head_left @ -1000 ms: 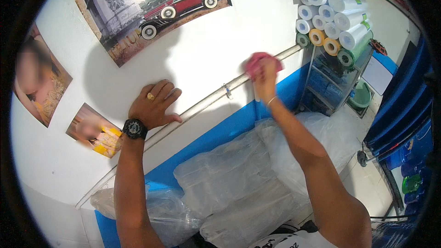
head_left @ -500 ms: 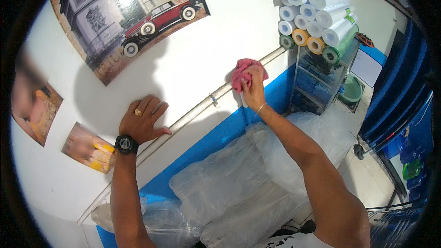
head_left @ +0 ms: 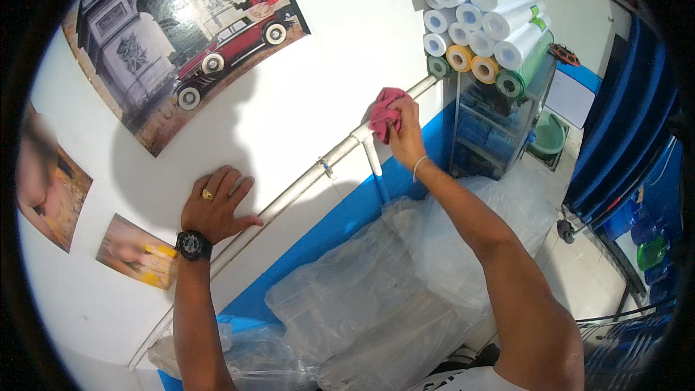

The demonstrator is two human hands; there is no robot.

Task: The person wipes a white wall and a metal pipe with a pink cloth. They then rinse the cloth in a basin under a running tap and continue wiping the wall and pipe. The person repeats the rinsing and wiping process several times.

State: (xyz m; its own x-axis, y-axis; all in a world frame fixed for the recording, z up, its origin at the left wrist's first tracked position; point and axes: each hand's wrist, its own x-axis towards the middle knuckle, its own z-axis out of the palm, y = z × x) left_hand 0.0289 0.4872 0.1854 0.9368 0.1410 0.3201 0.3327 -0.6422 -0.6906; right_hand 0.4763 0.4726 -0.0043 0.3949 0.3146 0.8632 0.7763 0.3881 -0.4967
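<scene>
My right hand (head_left: 404, 132) grips a crumpled pink cloth (head_left: 385, 113) and presses it against a white pipe (head_left: 304, 187) that runs along the white wall, near a pipe joint. My left hand (head_left: 216, 205) lies flat on the wall just above the same pipe, fingers spread, with a ring on one finger and a black watch (head_left: 192, 245) on the wrist.
Clear plastic bags (head_left: 376, 297) are piled below my arms against the blue lower wall (head_left: 347, 217). A shelf (head_left: 499, 123) carries stacked rolls (head_left: 481, 22) at the upper right. Posters hang on the wall: a red car picture (head_left: 188, 43) and smaller ones at left.
My right hand with the cloth has shifted slightly along the pipe. The view has turned a little, so both hands sit lower in the picture. The left hand stays flat on the wall.
</scene>
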